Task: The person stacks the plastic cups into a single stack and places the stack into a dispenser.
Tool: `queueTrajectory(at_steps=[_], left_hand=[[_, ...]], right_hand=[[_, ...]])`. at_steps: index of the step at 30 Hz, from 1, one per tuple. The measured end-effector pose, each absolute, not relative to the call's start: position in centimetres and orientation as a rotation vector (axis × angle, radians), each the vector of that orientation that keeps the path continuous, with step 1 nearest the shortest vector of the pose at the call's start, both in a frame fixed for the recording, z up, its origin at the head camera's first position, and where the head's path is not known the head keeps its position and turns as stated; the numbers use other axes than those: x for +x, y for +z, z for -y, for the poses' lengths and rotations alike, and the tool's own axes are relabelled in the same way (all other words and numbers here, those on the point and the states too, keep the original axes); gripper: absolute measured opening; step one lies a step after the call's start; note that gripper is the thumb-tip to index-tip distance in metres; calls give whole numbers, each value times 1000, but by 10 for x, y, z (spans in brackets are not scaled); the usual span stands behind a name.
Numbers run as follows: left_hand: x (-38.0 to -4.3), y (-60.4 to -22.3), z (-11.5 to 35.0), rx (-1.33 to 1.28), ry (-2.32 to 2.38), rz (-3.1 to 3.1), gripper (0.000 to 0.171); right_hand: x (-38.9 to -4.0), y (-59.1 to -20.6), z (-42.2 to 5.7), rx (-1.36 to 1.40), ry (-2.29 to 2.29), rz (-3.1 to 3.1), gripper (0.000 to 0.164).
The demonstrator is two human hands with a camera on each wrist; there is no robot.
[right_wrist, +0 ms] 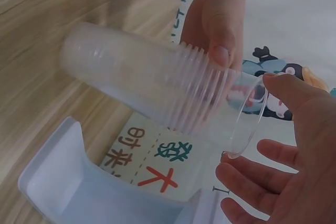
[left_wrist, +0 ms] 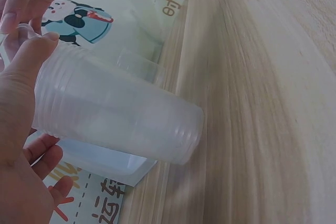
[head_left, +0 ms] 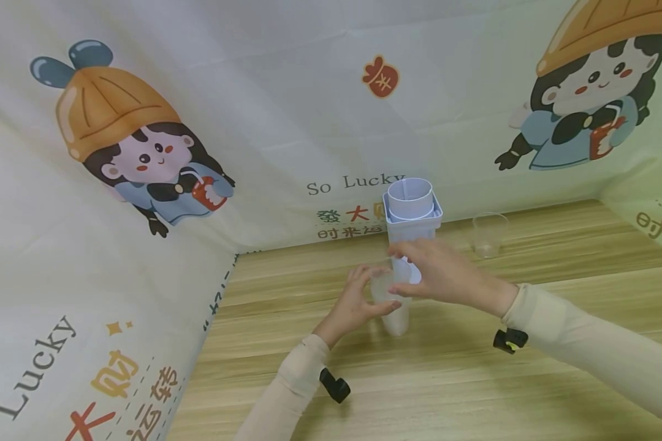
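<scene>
A nested stack of clear plastic cups (left_wrist: 126,103) leans at a tilt over the wooden table, its closed end pointing down. My left hand (head_left: 353,306) grips the stack around its ridged rims, thumb on one side and fingers on the other. At the stack's open end, the top cup (right_wrist: 220,129) stands out beyond the other rims. My right hand (head_left: 441,272) pinches that cup's rim between thumb and fingertips. Just behind both hands stands a tall white cup dispenser (head_left: 412,228) with a round tube on top; the hands partly hide its lower part.
A single clear cup (head_left: 488,239) stands at the back right of the wooden table (head_left: 441,380), right of the dispenser. A printed cloth (head_left: 287,116) with cartoon figures and lettering hangs behind the table and along its sides.
</scene>
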State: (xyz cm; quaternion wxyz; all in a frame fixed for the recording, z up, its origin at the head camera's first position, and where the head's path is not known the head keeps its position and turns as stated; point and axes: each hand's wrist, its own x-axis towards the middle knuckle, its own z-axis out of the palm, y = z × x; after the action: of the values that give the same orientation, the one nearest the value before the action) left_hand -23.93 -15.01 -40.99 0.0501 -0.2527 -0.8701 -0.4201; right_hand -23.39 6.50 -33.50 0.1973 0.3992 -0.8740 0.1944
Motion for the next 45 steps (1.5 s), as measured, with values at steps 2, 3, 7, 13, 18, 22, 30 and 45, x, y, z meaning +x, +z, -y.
queueTrajectory(at_steps=[2,3,7,13,18,22,30,45], left_hand=[[-240,-410,150,-778,-1272,2639,63],[-240,-410,150,-782,-1269,2635,62],[-241,-411,150,-793,-1260,2621,61],[-240,-412,150,-789,-1253,2618,62],[-241,-413,150,-778,-1256,2618,62],[-241,-413,150,-779,-1265,2611,60],[-241,-414,150,-756,-1326,2621,59],[-240,-415,151,-746,-1352,2630,58]], right_hand=[[-235,-338,-65,1113,547,2462,60],[-235,-339,-64,1109,545,2470,61],[-236,-343,-64,1102,541,2490,61],[-236,-346,-64,1097,513,2504,62],[-236,-348,-64,1102,517,2504,62],[-236,-350,-64,1108,523,2500,63],[-234,-351,-63,1096,523,2522,64],[-235,-357,-65,1095,519,2507,63]])
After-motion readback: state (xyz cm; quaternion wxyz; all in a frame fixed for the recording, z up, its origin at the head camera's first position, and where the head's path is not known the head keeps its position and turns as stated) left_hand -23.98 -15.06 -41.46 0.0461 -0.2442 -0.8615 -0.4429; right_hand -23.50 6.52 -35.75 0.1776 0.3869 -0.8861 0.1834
